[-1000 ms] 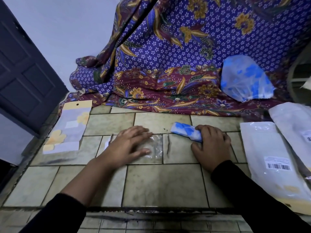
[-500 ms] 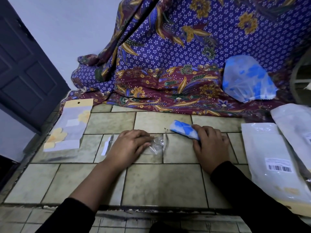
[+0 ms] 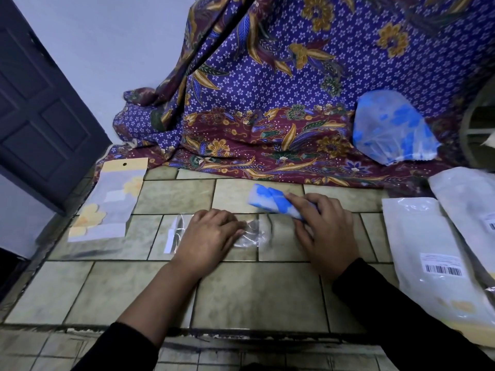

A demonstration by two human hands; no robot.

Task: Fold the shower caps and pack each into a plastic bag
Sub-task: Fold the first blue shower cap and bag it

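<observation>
A folded blue-and-white shower cap [image 3: 270,200] lies rolled on the tiled ledge [image 3: 254,293], its right end gripped by my right hand [image 3: 325,231]. My left hand [image 3: 207,238] rests on a small clear plastic bag [image 3: 250,234], fingers pinching its crumpled right end; the bag's white flap [image 3: 171,238] sticks out to the left of the hand. The bag's mouth sits just left of and below the cap roll. A second blue-and-white shower cap [image 3: 392,131] lies spread open on the patterned cloth at the back right.
A purple and maroon batik cloth [image 3: 267,108] drapes over the back. White packets with a barcode label [image 3: 434,263] lie at the right. A flower-printed packet [image 3: 107,202] lies at the left, next to a dark door [image 3: 40,108]. The ledge's front edge drops off near me.
My left hand's fingers have curled from flat to pinching, bunching the clear bag. My right hand has kept its grip on the cap roll and shifted only slightly.
</observation>
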